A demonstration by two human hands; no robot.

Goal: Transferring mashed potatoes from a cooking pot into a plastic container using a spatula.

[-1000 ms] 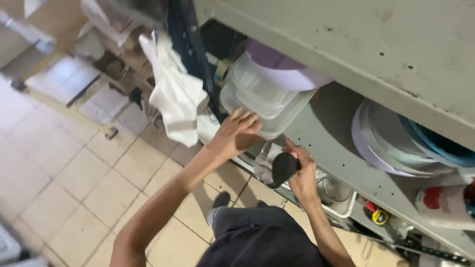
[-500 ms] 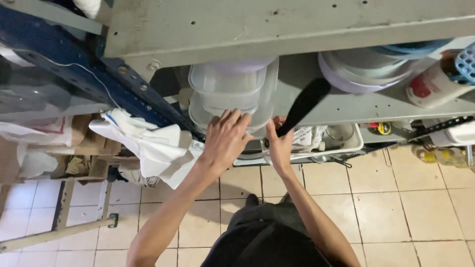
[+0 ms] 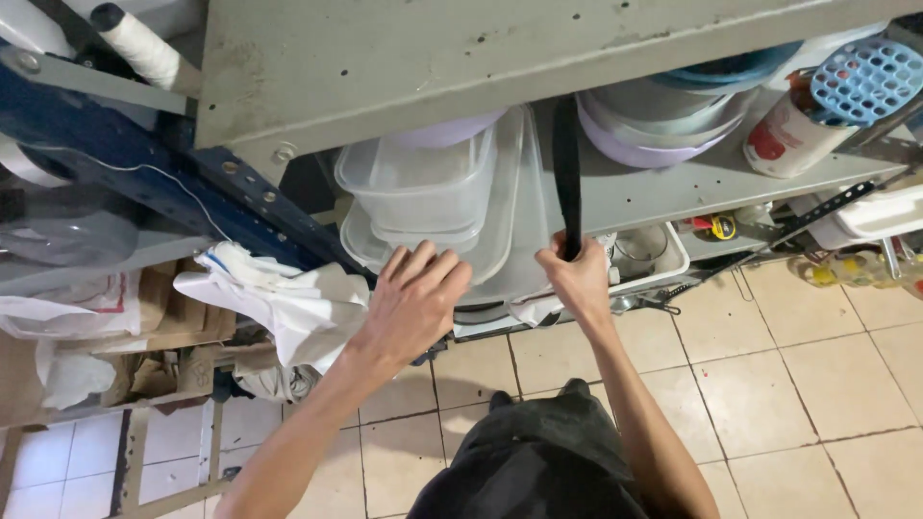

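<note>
My right hand (image 3: 578, 278) grips a long black handle (image 3: 566, 173) that points up into a grey metal shelf (image 3: 673, 187). My left hand (image 3: 413, 300) has its fingers spread and rests against the front of a stack of clear plastic containers (image 3: 423, 197) on that shelf. A flat clear lid or tray (image 3: 510, 240) leans between the containers and the black handle. What the handle belongs to is hidden inside the shelf.
Stacked bowls (image 3: 654, 120) and a red and white bottle (image 3: 784, 135) sit on the shelf to the right. A white cloth (image 3: 279, 298) hangs at left beside a blue frame (image 3: 125, 163). A white basket (image 3: 654, 259) of small items sits below. Beige floor tiles (image 3: 798, 384) lie underneath.
The view has swung round to face the shelf. My right hand has turned the black handle from slanted to nearly upright. My left hand has stayed at the clear containers.
</note>
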